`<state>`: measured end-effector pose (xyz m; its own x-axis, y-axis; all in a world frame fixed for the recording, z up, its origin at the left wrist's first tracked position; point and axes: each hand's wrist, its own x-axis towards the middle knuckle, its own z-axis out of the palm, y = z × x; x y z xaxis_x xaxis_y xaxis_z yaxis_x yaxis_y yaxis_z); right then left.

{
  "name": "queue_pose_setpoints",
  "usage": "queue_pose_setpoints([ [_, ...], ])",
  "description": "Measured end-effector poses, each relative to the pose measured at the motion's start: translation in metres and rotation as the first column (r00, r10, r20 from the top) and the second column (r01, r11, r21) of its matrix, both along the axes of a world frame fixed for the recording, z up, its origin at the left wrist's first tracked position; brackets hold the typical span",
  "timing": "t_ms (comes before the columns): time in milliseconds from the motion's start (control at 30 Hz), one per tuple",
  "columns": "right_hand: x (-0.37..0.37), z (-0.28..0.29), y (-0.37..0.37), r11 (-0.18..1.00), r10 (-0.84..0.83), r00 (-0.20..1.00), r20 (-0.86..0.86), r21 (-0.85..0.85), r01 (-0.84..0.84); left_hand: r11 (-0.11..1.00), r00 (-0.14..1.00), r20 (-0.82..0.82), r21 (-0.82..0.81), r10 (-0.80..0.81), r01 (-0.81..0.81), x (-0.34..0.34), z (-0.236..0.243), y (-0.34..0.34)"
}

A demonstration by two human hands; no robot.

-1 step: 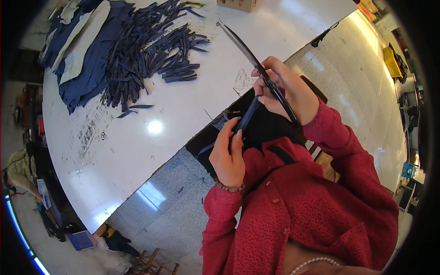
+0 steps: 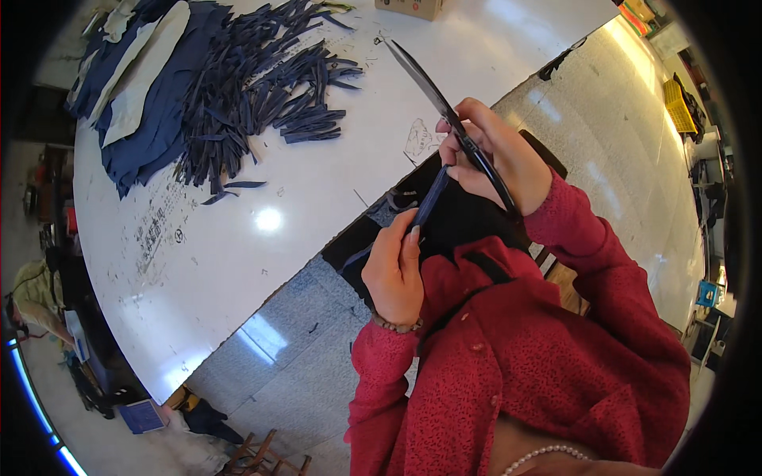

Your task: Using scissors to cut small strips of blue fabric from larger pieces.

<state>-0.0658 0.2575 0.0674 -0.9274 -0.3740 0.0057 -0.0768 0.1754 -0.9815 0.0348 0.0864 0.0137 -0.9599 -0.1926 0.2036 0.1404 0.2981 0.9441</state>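
A narrow dark navy fabric strip [image 2: 431, 197] stretches between my two hands over my lap, just off the table's edge. My left hand [image 2: 394, 270] pinches its lower end between thumb and fingers. At its upper end, the fingertips of my right hand [image 2: 508, 163] are closed on the strip. That same hand also holds long dark scissors [image 2: 417, 73], blades pointing up and left over the white table. Their handles lie along the palm, partly hidden by the fingers. On the table lies a heap of similar navy strips [image 2: 230, 111].
The white table [image 2: 309, 198] also bears stacked navy fabric pieces [image 2: 155, 147] with pale pieces [image 2: 151, 79] on top. A cardboard box [image 2: 413, 6] stands at the far edge. Another person [image 2: 40, 293] is at the far left. A yellow crate [image 2: 679, 107] is at right.
My left fingers have closed slightly along the strip. The scissors' tip has shifted a little to the right.
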Motion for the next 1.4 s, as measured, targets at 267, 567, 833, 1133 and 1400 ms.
queue_pose_setpoints([
  [267, -0.001, -0.003, 0.007, 1.0, 0.015, 0.987, 0.162, -0.028, -0.011, 0.982, 0.995, 0.069, -0.17, -0.067, 0.078, -0.001, -0.004, -0.018],
  [567, -0.001, -0.011, 0.005, 0.998, 0.001, 0.975, 0.224, -0.063, 0.013, 0.987, 0.989, 0.105, -0.113, -0.104, 0.115, -0.004, -0.003, -0.025],
  [833, -0.001, -0.012, 0.003, 0.996, -0.003, 0.966, 0.26, -0.083, 0.026, 0.912, 0.996, 0.069, -0.403, -0.05, 0.073, -0.006, -0.009, -0.022],
  [1133, 0.002, -0.017, 0.005, 0.994, 0.0, 0.975, 0.223, -0.103, 0.023, 0.939, 0.975, 0.199, -0.307, -0.099, 0.158, -0.003, -0.001, -0.029],
  [1400, 0.003, -0.021, 0.002, 0.994, -0.033, 0.969, 0.246, -0.096, 0.058, 0.979, 0.98, 0.181, -0.171, -0.077, 0.108, 0.002, -0.002, -0.033],
])
